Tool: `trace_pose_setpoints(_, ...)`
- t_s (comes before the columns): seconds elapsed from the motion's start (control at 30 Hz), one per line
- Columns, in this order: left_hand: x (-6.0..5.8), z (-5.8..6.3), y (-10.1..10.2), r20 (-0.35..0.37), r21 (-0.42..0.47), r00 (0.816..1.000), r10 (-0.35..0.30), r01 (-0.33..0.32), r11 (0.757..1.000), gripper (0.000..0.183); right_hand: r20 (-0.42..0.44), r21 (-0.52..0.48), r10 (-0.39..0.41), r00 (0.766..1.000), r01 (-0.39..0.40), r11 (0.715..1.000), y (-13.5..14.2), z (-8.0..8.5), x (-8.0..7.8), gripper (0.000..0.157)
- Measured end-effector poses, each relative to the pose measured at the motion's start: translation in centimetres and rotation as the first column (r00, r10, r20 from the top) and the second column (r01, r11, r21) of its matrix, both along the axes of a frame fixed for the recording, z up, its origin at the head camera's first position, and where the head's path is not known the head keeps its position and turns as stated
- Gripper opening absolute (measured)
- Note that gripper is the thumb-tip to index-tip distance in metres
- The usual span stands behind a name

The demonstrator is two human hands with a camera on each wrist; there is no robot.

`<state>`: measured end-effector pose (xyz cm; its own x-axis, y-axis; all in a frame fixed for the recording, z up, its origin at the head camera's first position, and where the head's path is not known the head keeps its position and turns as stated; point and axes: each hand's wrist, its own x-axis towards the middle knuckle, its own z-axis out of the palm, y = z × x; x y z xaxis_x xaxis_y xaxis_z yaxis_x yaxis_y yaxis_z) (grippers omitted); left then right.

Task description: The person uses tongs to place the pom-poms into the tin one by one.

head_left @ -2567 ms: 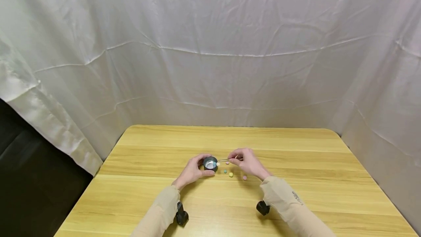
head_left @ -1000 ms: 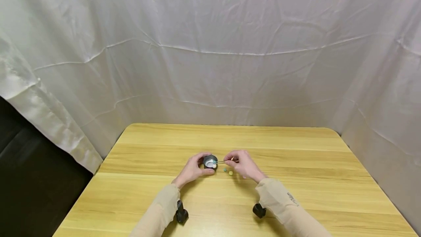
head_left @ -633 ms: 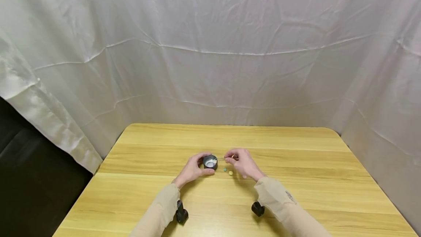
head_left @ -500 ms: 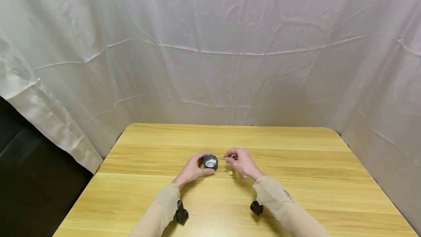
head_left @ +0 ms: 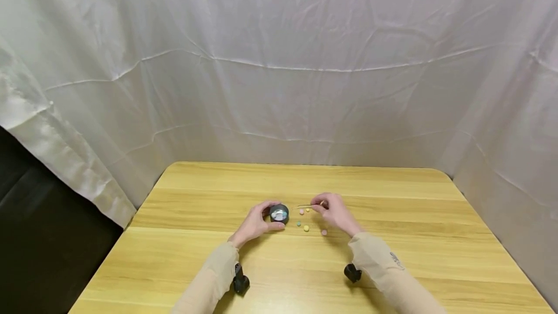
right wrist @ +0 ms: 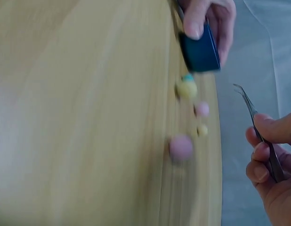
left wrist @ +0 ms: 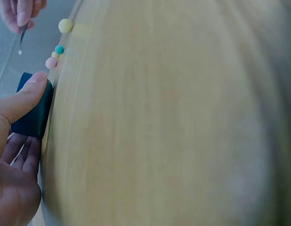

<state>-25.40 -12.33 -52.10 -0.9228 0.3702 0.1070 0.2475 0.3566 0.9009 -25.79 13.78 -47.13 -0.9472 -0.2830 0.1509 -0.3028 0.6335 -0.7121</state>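
Observation:
A small dark round cup (head_left: 279, 223) with a silvery inside stands on the table, and a few pale and blue balls lie in it. My left hand (head_left: 256, 224) grips the cup's side between thumb and fingers. In my right hand (head_left: 336, 213) I pinch bent-tip tweezers (right wrist: 255, 123), their fine tips slightly apart with no ball visible between them. They hover right of the cup, above the loose balls. Those are a teal ball (head_left: 298, 224), a larger yellow ball (head_left: 306, 228), a small yellow ball (right wrist: 202, 130), a pink ball (right wrist: 201, 108) and a larger pink ball (right wrist: 181, 147).
The wooden table (head_left: 209, 265) reaches back to a pale hanging curtain (head_left: 279, 110). Something black (head_left: 39, 236) fills the left side beyond the table's edge. A black wrist camera (head_left: 240, 282) hangs under the left sleeve, another camera (head_left: 352, 273) under the right.
The tweezers carried a pale ball to the cup, dipped inside, then withdrew to the right without it. My right hand moved right with them; my left hand stays on the cup.

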Motion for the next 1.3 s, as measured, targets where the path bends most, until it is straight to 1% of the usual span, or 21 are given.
trace_pose_setpoints(0.13,0.0,0.1,-0.2,0.007,-0.018,1.0,0.01,-0.01,1.0,0.067,-0.023,0.023,0.002,1.0,-0.001,1.0,1.5,-0.2,-0.5,0.009)
trace_pose_setpoints(0.23,0.1,0.1,-0.2,0.013,-0.026,1.0,0.012,-0.012,1.0,0.067,-0.002,0.031,-0.01,1.0,0.01,0.999,1.9,-0.5,-0.7,0.008)
trace_pose_setpoints(0.37,0.2,0.0,-0.2,0.005,-0.015,1.0,0.007,-0.007,1.0,0.066,0.034,0.041,-0.013,0.999,0.011,0.999,1.7,-0.9,-0.8,0.008)
trace_pose_setpoints(0.5,0.2,-0.1,-0.1,-0.004,-0.003,1.0,0.005,-0.005,1.0,0.066,0.049,0.049,-0.02,0.999,0.018,0.999,1.3,-1.3,-0.9,0.008)
trace_pose_setpoints(0.77,0.2,0.0,0.1,0.009,-0.008,1.0,0.01,-0.01,1.0,0.065,0.088,0.042,-0.052,0.995,0.049,0.998,0.6,-1.6,-0.9,0.007)
trace_pose_setpoints(0.9,0.2,0.0,0.1,0.006,-0.01,1.0,0.006,-0.006,1.0,0.066,0.058,0.062,-0.062,0.996,0.058,0.996,0.2,-1.7,-0.9,0.006)
trace_pose_setpoints(1.03,0.1,-0.1,0.0,0.009,-0.014,1.0,0.004,-0.004,1.0,0.067,0.02,0.074,-0.051,0.998,0.049,0.996,-0.2,-1.8,-0.9,0.006)
trace_pose_setpoints(1.3,0.0,0.1,0.1,0.002,-0.025,1.0,0.007,-0.007,1.0,0.066,0.007,0.082,-0.051,0.999,0.05,0.995,-0.5,-1.8,-1.0,0.007)
